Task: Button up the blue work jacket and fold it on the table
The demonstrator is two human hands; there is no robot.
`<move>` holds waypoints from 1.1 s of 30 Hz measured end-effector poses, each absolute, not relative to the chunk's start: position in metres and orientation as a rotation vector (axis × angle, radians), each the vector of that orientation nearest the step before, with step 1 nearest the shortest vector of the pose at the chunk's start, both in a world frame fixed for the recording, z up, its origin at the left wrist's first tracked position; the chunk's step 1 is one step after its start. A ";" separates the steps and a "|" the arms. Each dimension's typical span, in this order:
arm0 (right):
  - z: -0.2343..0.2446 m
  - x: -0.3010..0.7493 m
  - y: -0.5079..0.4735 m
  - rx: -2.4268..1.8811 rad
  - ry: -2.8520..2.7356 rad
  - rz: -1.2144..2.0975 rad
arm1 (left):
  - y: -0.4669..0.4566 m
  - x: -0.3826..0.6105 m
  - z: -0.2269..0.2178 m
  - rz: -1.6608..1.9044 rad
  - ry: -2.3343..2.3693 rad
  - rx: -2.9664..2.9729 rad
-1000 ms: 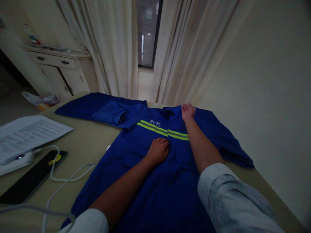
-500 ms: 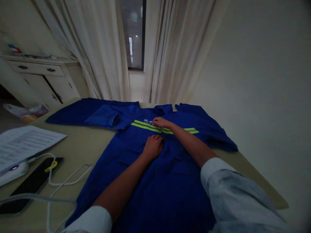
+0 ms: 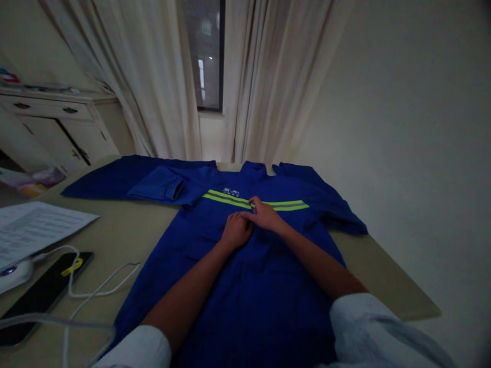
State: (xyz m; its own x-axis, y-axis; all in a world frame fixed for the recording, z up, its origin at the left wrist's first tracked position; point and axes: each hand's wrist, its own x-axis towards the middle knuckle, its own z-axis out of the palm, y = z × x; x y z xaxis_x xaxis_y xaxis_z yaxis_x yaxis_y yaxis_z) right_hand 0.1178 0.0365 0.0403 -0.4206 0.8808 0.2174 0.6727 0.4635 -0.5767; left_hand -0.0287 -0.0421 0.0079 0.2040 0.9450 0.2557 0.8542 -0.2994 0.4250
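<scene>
- while resting on the chest of a blue work jacket point(image 3: 261, 306): left hand point(image 3: 237, 231) and right hand point(image 3: 264, 214), together, right fingers point(image 3: 255, 209) touching the back of the left hand
- whether either hand pinches the cloth: impossible to tell from this view, with both lying low on the fabric just below the reflective stripes point(image 3: 253, 203)
- jacket position: laid out face up on a beige table point(image 3: 126, 230), collar point(image 3: 253, 171) toward the window, lower part running out of view beneath the forearms
- jacket sleeves: one folded back with its cuff point(image 3: 153, 185) lying flat on the table, the other bunched near the far right table edge point(image 3: 341, 214)
- jacket pockets: flapped chest pockets point(image 3: 197, 237) on the front, dim, contents hidden
- on the table, left of the jacket: printed paper sheets point(image 3: 38, 230), a black phone point(image 3: 42, 291) with a yellow tag point(image 3: 72, 267), a white cable point(image 3: 103, 291) looping beside it, and a small white device point(image 3: 15, 271) with a lit spot
- farther off: a white cabinet point(image 3: 57, 128) with two drawers and two doors, a dark line between the doors, insides hidden
- on top of the cabinet: small colourful items point(image 3: 7, 76), too blurred to name
- on the floor beside the table: a crumpled plastic bag point(image 3: 32, 180), contents unclear
- behind the table: cream curtains point(image 3: 141, 87) on either side of a dark window point(image 3: 203, 51)
</scene>
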 end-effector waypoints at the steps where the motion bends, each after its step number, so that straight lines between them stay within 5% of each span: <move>1: 0.028 0.130 0.018 -1.338 -2.217 0.534 | -0.041 -0.029 0.007 0.692 1.731 2.287; 5: 0.003 0.157 -0.017 -1.433 -2.091 0.496 | -0.039 -0.031 0.004 0.639 1.716 2.336; 16: -0.002 0.158 -0.004 -1.116 -1.752 1.074 | -0.036 -0.033 0.002 0.759 1.656 2.365; 24: 0.011 0.153 -0.019 -1.043 -2.035 0.600 | -0.035 -0.034 0.002 0.681 1.696 2.341; 33: 0.002 0.149 -0.014 -1.213 -2.079 0.630 | -0.034 -0.033 0.000 0.676 1.685 2.337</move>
State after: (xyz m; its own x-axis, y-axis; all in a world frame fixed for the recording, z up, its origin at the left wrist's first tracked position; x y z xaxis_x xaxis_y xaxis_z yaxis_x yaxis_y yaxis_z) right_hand 0.1495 -0.0137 0.0020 -0.3674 0.8848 0.2865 0.5772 0.4585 -0.6757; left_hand -0.0331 -0.0343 0.0003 0.2534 0.9332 0.2546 0.8505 -0.3404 0.4010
